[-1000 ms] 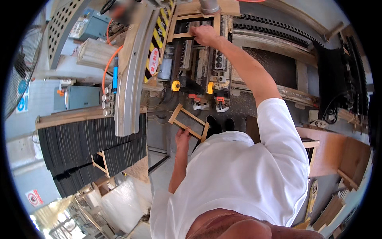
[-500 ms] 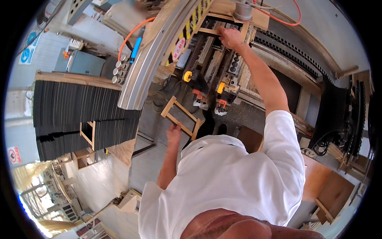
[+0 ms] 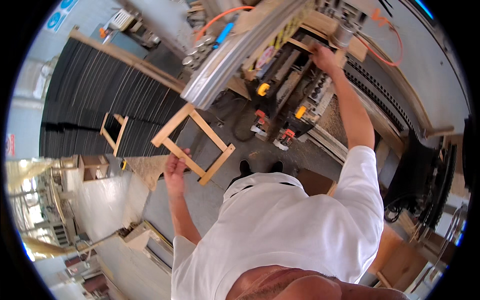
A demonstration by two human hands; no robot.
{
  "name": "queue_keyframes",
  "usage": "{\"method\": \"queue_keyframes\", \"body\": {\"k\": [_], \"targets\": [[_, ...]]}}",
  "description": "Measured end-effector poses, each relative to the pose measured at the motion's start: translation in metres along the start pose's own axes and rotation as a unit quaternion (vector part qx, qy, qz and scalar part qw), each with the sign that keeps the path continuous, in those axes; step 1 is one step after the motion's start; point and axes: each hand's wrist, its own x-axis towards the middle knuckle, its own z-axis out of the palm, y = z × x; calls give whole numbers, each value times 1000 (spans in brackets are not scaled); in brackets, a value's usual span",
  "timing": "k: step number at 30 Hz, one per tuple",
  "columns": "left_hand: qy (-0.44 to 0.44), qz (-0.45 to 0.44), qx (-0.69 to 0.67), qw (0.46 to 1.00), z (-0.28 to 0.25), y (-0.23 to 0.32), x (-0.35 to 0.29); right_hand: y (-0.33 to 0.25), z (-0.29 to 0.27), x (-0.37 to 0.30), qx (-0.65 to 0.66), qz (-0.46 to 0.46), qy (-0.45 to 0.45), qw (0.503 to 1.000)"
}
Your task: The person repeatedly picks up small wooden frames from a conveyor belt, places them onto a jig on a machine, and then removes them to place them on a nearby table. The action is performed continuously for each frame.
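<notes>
My left hand [image 3: 175, 172] is closed on one side bar of a light wooden frame [image 3: 186, 161], a small rectangle with an open middle, held tilted above the floor. Ahead and to the right, my right arm reaches into a machine [image 3: 287, 75] with metal rails, yellow knobs and orange clamps. There my right hand [image 3: 324, 57] is closed on another wooden frame [image 3: 299, 45], lying on the machine beneath a metal cylinder [image 3: 343, 34]. Its fingertips and part of that frame are hidden.
At left stands a large stack of thin black panels [image 3: 100, 85], with another wooden frame [image 3: 118, 142] against it. A grey metal beam [image 3: 220, 65] juts out between stack and machine. An orange hose [image 3: 397, 42] hangs at the upper right. Brown boards [image 3: 312, 182] stand beside my body.
My left hand has moved left and outward with its wooden frame, which now hangs nearer the black stack. My right hand stays at the machine. The whole view has shifted.
</notes>
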Motion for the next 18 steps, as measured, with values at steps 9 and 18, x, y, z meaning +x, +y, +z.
{"method": "queue_keyframes", "body": {"k": [9,18], "targets": [[202,108,-121,966,-207,71,5,-128,-42,-75,188,48,210,958],[199,29,-172,964,-384,53,152,-283,48,-196,370,15,70,926]]}}
